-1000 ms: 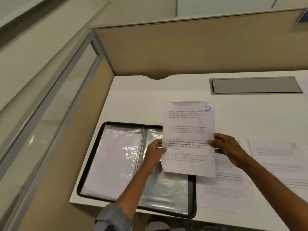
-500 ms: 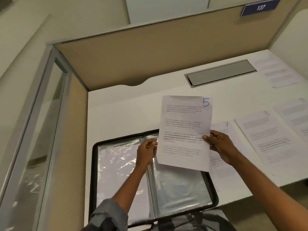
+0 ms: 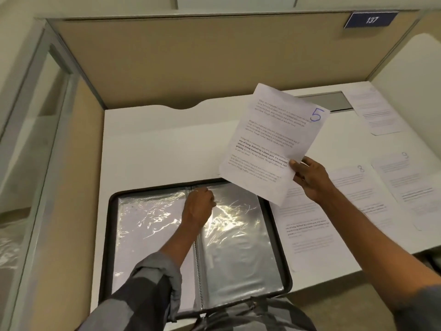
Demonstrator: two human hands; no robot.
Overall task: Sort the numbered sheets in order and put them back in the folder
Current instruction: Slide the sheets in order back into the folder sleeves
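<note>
White printed sheet numbered 5 [image 3: 274,142] pinched in right hand [image 3: 310,180]; left hand [image 3: 198,206] grip clamps clear plastic sleeve [image 3: 238,235] of open black folder [image 3: 155,188].

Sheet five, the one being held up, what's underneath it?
Under sheet 5, pinched by the right hand, show the folder's far right corner and a printed sheet on the desk; that sheet's top, number included, is covered.
</note>
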